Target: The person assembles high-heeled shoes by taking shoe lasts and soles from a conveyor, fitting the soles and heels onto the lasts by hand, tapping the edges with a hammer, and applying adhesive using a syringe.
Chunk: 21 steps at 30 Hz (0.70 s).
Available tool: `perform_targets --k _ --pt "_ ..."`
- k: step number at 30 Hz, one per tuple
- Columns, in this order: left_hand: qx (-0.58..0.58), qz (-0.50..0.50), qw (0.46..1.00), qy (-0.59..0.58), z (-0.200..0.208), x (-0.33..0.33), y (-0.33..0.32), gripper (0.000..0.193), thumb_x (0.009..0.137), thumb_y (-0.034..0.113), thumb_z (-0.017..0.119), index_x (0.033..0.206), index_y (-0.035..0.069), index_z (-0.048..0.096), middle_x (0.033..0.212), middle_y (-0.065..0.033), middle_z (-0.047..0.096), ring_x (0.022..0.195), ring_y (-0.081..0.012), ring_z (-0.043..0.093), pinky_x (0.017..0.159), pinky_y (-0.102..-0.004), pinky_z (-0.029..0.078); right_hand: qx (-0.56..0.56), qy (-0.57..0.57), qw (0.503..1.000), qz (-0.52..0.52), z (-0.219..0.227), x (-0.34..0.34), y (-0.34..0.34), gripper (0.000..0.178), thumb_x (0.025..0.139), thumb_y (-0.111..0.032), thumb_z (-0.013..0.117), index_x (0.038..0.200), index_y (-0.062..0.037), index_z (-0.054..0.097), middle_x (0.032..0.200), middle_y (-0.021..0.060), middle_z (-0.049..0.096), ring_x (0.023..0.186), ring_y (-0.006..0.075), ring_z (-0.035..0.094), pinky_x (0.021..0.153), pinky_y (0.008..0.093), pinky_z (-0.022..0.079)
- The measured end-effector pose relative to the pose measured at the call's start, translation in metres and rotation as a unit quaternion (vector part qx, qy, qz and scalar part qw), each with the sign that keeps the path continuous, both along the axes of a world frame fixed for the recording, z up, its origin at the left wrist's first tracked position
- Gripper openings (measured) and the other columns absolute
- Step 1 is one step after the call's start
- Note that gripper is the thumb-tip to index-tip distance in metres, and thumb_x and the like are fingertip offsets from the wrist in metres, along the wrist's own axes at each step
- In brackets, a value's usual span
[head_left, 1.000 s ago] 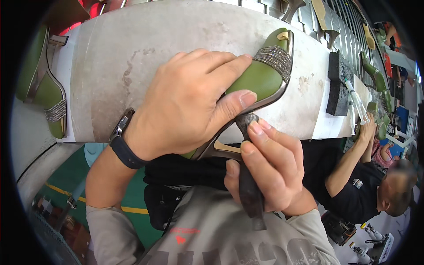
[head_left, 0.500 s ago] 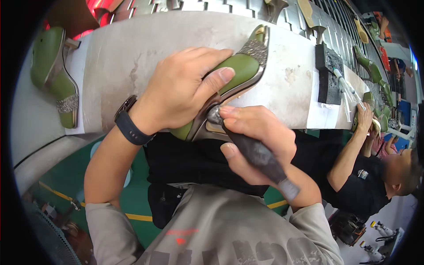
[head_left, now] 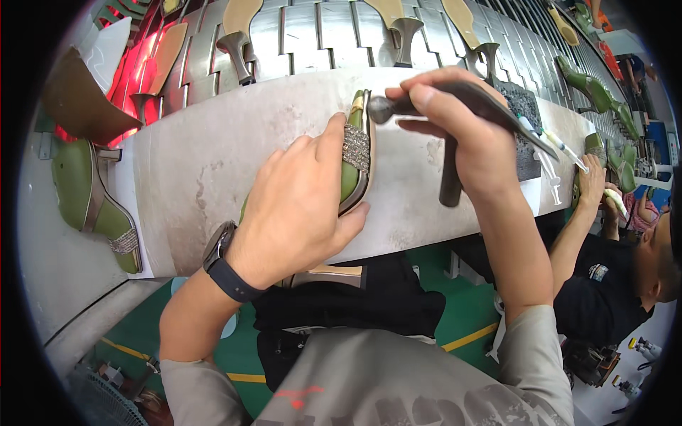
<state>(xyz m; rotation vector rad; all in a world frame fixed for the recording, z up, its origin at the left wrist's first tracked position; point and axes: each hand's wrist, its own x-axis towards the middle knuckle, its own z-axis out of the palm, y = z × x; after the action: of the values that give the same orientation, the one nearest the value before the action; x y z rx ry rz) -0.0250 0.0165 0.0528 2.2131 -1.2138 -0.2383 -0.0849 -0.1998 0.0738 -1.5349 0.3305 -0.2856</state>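
A second olive-green high-heeled shoe (head_left: 96,206) lies at the left end of the pale grey worktop (head_left: 206,170). Behind runs a metal slatted conveyor (head_left: 312,35) carrying tan shoe soles (head_left: 241,14). A co-worker in a black shirt (head_left: 604,298) sits at right.

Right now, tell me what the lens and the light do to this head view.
Head view: fisheye bends the bench edge and conveyor slats into curves, with a black vignette around the rim; red glow spills in at upper left; the left hand on the green shoe is sharp, and the right hand gripping the hammer shows little blur; the co-worker at the right edge is stretched.
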Motion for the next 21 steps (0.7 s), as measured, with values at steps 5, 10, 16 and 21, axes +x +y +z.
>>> perform_targets --k 5,10,16,21 --pt "-0.019 -0.017 0.998 0.05 0.012 0.005 0.008 0.089 0.077 0.023 0.081 0.148 -0.011 0.039 0.108 -0.0272 0.064 0.104 -0.0426 0.062 0.092 -0.0478 0.05 0.052 0.007 0.998 -0.028 -0.044 0.017 -0.022 0.018 0.097 -0.015 0.069 0.107 -0.0006 0.072 0.105 0.0111 0.076 0.1 0.0189 0.072 0.09 0.033 0.057" --pt "-0.204 0.057 0.976 -0.042 0.049 0.016 0.027 0.091 0.076 0.019 0.085 0.15 -0.006 0.04 0.127 -0.0231 0.063 0.124 -0.0379 0.061 0.108 -0.0435 0.047 0.033 0.016 0.998 -0.044 -0.056 -0.019 -0.014 0.018 0.097 -0.013 0.069 0.105 0.0028 0.073 0.104 0.0118 0.076 0.101 0.0177 0.071 0.091 0.0313 0.057" --pt "-0.336 -0.036 0.938 0.081 0.085 -0.008 0.016 0.063 0.077 0.011 0.08 0.133 0.002 0.052 0.121 -0.0145 0.068 0.112 -0.0262 0.066 0.099 -0.0371 0.051 0.04 -0.054 0.998 -0.012 0.007 -0.055 0.024 0.022 0.096 -0.012 0.071 0.11 0.0047 0.07 0.106 0.013 0.077 0.1 0.0167 0.071 0.091 0.0301 0.056" --pt "-0.312 -0.025 0.947 0.069 0.089 -0.017 0.005 0.064 0.077 0.006 0.077 0.134 0.002 0.049 0.127 -0.0127 0.066 0.108 -0.0193 0.064 0.097 -0.0339 0.05 -0.068 -0.341 0.936 0.056 0.086 -0.083 0.056 0.029 0.092 -0.009 0.072 0.116 0.0055 0.067 0.118 0.0226 0.073 0.117 0.0323 0.07 0.107 0.0439 0.052"
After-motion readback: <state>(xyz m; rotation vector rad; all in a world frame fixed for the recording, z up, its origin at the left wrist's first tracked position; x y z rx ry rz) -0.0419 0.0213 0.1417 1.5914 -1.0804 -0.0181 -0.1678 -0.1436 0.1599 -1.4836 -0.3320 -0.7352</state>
